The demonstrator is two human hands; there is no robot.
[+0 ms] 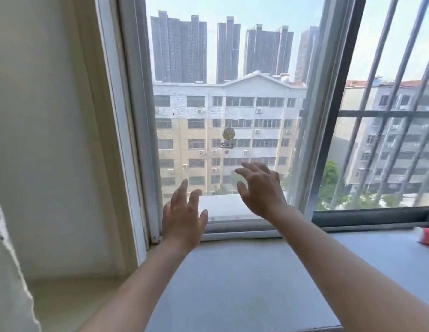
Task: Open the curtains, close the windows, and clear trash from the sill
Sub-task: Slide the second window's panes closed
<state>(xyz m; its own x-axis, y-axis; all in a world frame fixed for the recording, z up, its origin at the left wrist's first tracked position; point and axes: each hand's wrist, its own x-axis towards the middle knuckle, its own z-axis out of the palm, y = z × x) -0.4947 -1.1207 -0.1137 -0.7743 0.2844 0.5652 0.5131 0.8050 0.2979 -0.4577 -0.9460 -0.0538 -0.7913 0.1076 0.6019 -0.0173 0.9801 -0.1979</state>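
A sliding window pane [232,104] with a white frame fills the left half of the window, against the left jamb. A small gold sticker [228,137] sits on its glass. My left hand [183,216] is open with fingers spread, just before the pane's lower left corner. My right hand [261,190] is open too, fingers curled loosely, in front of the glass lower middle. Neither hand holds anything. To the right of the pane's right stile [314,116] I see dark bars [376,113] outside. A red piece of trash [428,237] lies on the grey sill [244,283] at the far right edge.
A pale curtain edge [9,271] hangs at the far left, drawn back beside the cream wall recess [53,140]. The dark window track [371,218] runs along the sill's back on the right. Apartment blocks stand outside.
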